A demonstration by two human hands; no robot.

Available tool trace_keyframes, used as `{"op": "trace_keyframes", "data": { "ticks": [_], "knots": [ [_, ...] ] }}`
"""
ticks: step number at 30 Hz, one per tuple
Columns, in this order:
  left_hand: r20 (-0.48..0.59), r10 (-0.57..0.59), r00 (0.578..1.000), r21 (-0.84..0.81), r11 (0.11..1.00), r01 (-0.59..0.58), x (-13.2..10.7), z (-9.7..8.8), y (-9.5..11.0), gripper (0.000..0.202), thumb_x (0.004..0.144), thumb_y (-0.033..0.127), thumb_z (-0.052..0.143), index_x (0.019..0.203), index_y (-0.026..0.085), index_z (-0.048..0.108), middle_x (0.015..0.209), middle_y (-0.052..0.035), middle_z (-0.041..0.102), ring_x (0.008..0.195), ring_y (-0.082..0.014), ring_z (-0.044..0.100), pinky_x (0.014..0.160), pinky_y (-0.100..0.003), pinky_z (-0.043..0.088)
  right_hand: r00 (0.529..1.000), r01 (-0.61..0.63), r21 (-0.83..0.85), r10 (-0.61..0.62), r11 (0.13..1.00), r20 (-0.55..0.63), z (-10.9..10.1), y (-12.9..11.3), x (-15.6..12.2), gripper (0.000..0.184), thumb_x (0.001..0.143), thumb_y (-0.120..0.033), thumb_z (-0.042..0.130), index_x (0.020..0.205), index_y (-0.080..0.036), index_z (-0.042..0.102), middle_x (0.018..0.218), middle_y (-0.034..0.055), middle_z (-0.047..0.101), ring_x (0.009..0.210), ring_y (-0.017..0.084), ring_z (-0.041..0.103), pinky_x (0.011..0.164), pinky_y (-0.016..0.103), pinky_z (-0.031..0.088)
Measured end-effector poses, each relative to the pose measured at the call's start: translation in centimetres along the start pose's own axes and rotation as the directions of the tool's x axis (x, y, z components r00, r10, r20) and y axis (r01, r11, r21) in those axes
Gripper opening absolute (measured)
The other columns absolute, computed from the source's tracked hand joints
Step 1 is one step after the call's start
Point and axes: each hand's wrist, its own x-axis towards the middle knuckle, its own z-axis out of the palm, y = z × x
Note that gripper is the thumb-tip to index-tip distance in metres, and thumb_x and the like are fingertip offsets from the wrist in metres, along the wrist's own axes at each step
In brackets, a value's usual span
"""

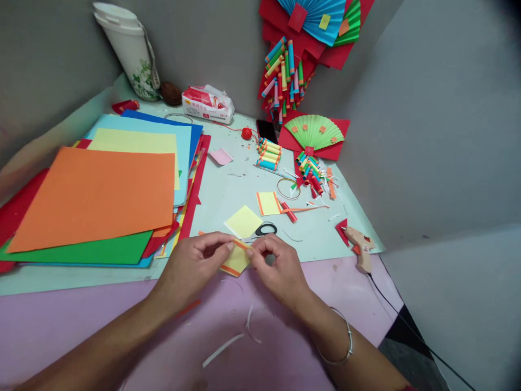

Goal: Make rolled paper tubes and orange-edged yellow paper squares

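Between my two hands is a small yellow paper square with orange strips along two edges. My left hand pinches its upper left edge between thumb and fingers. On the other side, my right hand grips the right end of the upper strip. Just beyond my fingers lie scissors with black handles, partly under a plain yellow square. Farther off, another yellow square with orange edges rests beside a small red paper roll.
Stacked coloured paper fills the left side. A glue gun lies at the right, its cord trailing off the table. Behind are rolled paper tubes, a tape ring, a phone, a tissue pack and a white cup.
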Motion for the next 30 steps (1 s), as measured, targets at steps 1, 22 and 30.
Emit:
{"op": "trace_keyframes", "data": {
  "ticks": [1,22,30],
  "knots": [
    [-0.002,0.006,1.0,-0.004,1.0,-0.006,0.0,0.0,-0.1,0.021,0.079,0.037,0.062,0.082,0.024,0.078,0.08,0.0012,0.078,0.075,-0.018,0.068,0.068,-0.022,0.05,1.0,-0.002,-0.002,0.002,1.0,-0.004,0.0,0.0,0.0,0.017,0.083,-0.023,0.059,0.067,-0.02,0.057,0.078,0.0021,0.063,0.073,0.016,0.059,0.069,0.029,0.046],
    [-0.025,-0.007,1.0,-0.071,0.997,0.005,-0.3,-0.3,1.0,0.02,0.074,0.037,0.064,0.078,0.024,0.078,0.08,-0.0007,0.079,0.075,-0.0205,0.07,0.068,-0.024,0.054,0.992,-0.104,0.096,0.111,0.99,-0.068,0.2,-0.4,0.0,0.021,0.079,-0.027,0.065,0.062,-0.021,0.053,0.071,-0.0006,0.06,0.067,0.014,0.055,0.065,0.027,0.045],
    [-0.032,-0.023,0.999,-0.092,0.996,0.02,-0.2,-0.2,1.3,0.019,0.074,0.038,0.065,0.078,0.024,0.077,0.077,0.0001,0.078,0.075,-0.0195,0.069,0.067,-0.022,0.053,0.98,-0.162,0.189,0.18,0.969,-0.083,0.4,-0.2,-0.1,0.022,0.078,-0.029,0.068,0.066,-0.021,0.052,0.071,-0.0006,0.061,0.067,0.014,0.055,0.067,0.027,0.046]
  ]
}}
